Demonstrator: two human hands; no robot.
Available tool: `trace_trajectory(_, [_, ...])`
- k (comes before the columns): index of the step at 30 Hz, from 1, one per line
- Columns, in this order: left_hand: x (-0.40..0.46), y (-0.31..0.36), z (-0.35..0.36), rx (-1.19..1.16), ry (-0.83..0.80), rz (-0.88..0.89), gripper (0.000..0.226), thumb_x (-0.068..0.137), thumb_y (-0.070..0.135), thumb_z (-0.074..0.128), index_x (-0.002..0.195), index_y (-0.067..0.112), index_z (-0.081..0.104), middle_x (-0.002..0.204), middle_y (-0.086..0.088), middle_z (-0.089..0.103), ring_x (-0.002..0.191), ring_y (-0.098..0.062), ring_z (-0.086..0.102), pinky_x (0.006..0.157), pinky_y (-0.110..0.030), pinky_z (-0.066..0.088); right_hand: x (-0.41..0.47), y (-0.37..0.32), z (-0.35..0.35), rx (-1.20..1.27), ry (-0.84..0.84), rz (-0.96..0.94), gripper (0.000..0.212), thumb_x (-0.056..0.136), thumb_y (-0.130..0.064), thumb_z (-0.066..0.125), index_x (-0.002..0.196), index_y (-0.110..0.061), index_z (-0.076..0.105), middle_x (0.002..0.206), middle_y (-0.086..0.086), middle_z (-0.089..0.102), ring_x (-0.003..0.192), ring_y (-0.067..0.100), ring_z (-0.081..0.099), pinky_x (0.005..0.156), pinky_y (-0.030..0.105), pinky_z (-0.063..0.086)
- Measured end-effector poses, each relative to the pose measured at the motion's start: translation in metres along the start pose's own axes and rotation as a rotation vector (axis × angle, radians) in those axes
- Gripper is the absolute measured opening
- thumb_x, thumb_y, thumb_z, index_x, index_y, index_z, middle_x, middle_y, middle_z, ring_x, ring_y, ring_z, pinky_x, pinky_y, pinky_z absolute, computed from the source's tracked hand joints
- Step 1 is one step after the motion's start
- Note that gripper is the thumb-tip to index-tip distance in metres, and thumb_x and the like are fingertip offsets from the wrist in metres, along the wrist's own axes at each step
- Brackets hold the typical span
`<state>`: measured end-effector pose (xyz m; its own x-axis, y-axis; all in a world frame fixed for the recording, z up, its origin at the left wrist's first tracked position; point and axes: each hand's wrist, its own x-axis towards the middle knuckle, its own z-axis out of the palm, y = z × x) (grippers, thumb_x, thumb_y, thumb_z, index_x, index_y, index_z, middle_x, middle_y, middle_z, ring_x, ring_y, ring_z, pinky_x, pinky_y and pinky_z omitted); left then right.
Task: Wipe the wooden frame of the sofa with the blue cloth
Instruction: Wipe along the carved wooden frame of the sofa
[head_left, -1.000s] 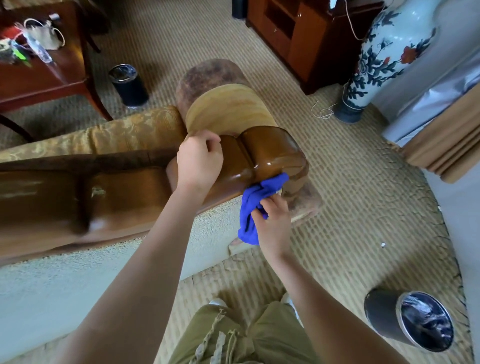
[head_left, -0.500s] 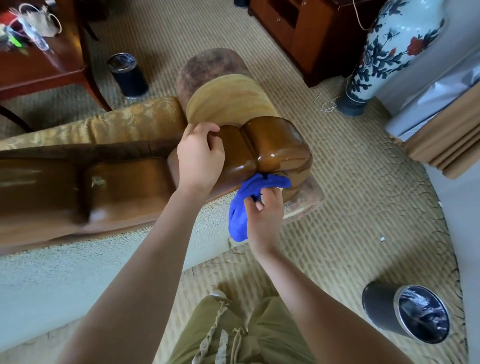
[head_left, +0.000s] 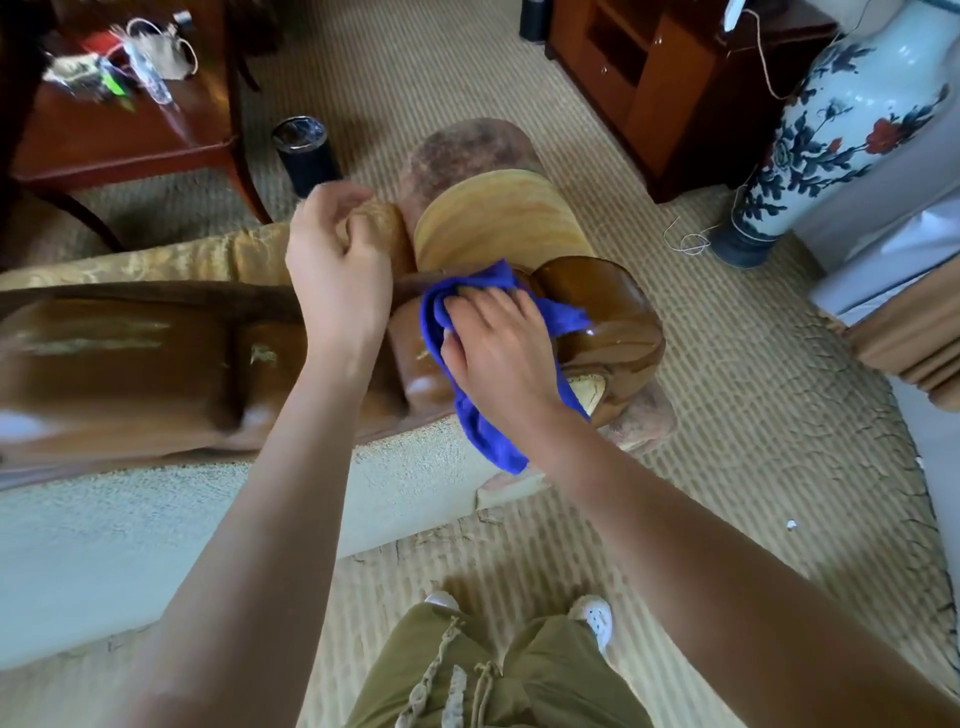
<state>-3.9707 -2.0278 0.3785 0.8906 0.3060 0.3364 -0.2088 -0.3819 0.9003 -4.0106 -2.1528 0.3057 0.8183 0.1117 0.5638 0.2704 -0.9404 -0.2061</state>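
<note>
The right hand (head_left: 498, 353) pressed the blue cloth (head_left: 470, 332) onto the sofa's glossy wooden frame (head_left: 602, 306), fingers spread flat to rub the corner. The left hand (head_left: 337, 270), loosely curled and holding nothing, hovered above the frame's back edge.

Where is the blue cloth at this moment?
In the head view the blue cloth lies on the wooden frame at the sofa's right-hand end, pressed under the right hand, its tail hanging down below the wrist.
</note>
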Motion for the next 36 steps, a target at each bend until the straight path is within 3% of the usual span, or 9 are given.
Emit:
trace_trajectory(4, [-0.001, -0.004, -0.017, 0.027, -0.003, 0.004, 0.032, 0.078, 0.014, 0.038, 0.095, 0.012, 0.066, 0.095, -0.008, 0.065, 0.086, -0.023, 0.058, 0.077, -0.034, 0.045, 0.007, 0.014, -0.006, -0.041, -0.031, 0.149, 0.030, 0.083, -0.021, 0.043, 0.101, -0.010, 0.065, 0.104, 0.004, 0.067, 0.103, 0.024, 0.062, 0.097, 0.045, 0.044])
trace_trajectory(10, [0.002, -0.015, -0.032, 0.070, -0.073, -0.046, 0.034, 0.080, 0.014, 0.039, 0.100, 0.006, 0.065, 0.099, -0.007, 0.066, 0.096, -0.028, 0.059, 0.084, -0.037, 0.047, -0.015, -0.026, 0.007, -0.120, -0.132, -0.032, 0.029, 0.085, -0.021, 0.046, 0.105, -0.012, 0.064, 0.112, 0.004, 0.064, 0.111, 0.023, 0.057, 0.104, 0.042, 0.029])
trace_trajectory(14, [0.006, -0.018, -0.035, 0.286, -0.296, 0.017, 0.032, 0.087, -0.004, 0.041, 0.109, 0.001, 0.064, 0.110, -0.014, 0.065, 0.104, -0.028, 0.059, 0.089, -0.028, 0.046, 0.025, -0.050, 0.026, -0.131, -0.297, 0.009, 0.027, 0.084, -0.015, 0.043, 0.099, -0.012, 0.066, 0.104, 0.004, 0.067, 0.106, 0.024, 0.059, 0.104, 0.045, 0.035])
trace_trajectory(17, [0.007, -0.025, -0.036, 0.443, -0.459, 0.046, 0.039, 0.086, -0.006, 0.040, 0.116, 0.004, 0.063, 0.117, -0.014, 0.064, 0.110, -0.028, 0.056, 0.091, -0.026, 0.044, 0.050, -0.047, 0.029, -0.122, -0.484, 0.102, 0.026, 0.091, -0.015, 0.043, 0.111, -0.012, 0.059, 0.116, 0.002, 0.061, 0.119, 0.022, 0.048, 0.113, 0.042, 0.020])
trace_trajectory(20, [0.007, -0.032, -0.039, 0.586, -0.514, 0.118, 0.040, 0.086, -0.003, 0.040, 0.117, 0.008, 0.062, 0.116, -0.016, 0.062, 0.108, -0.035, 0.056, 0.093, -0.042, 0.046, 0.038, -0.043, 0.026, -0.196, -0.390, 0.087, 0.030, 0.090, -0.017, 0.039, 0.107, -0.014, 0.063, 0.112, 0.001, 0.064, 0.115, 0.019, 0.053, 0.110, 0.043, 0.025])
trace_trajectory(23, [0.005, -0.039, -0.042, 0.830, -0.576, 0.172, 0.039, 0.087, 0.000, 0.042, 0.119, 0.011, 0.060, 0.116, -0.013, 0.060, 0.109, -0.034, 0.055, 0.098, -0.041, 0.039, 0.001, -0.049, 0.021, -0.218, -0.299, -0.009, 0.042, 0.081, -0.020, 0.031, 0.104, -0.015, 0.066, 0.112, 0.000, 0.064, 0.113, 0.020, 0.057, 0.104, 0.045, 0.033])
trace_trajectory(30, [0.006, -0.051, -0.054, 1.017, -0.558, 0.204, 0.033, 0.088, 0.006, 0.044, 0.116, 0.013, 0.060, 0.116, -0.010, 0.060, 0.112, -0.031, 0.052, 0.103, -0.040, 0.027, 0.038, -0.065, 0.025, -0.201, -0.580, 0.091, 0.042, 0.091, -0.015, 0.030, 0.125, -0.015, 0.055, 0.132, 0.000, 0.052, 0.131, 0.018, 0.037, 0.114, 0.045, 0.013])
trace_trajectory(34, [0.006, -0.050, -0.058, 0.965, -0.546, 0.229, 0.035, 0.086, 0.004, 0.044, 0.115, 0.013, 0.061, 0.117, -0.009, 0.059, 0.113, -0.030, 0.051, 0.102, -0.040, 0.027, 0.085, -0.065, 0.032, -0.175, -0.798, 0.170, 0.027, 0.094, -0.014, 0.041, 0.113, -0.019, 0.059, 0.120, 0.004, 0.060, 0.117, 0.025, 0.049, 0.106, 0.038, 0.025])
trace_trajectory(36, [0.008, -0.051, -0.057, 0.939, -0.546, 0.232, 0.035, 0.086, 0.003, 0.044, 0.114, 0.013, 0.061, 0.117, -0.009, 0.059, 0.113, -0.030, 0.051, 0.102, -0.040, 0.027, 0.072, -0.061, 0.032, -0.194, -0.708, 0.118, 0.029, 0.093, -0.011, 0.039, 0.111, -0.019, 0.061, 0.118, 0.002, 0.060, 0.116, 0.022, 0.051, 0.106, 0.036, 0.026])
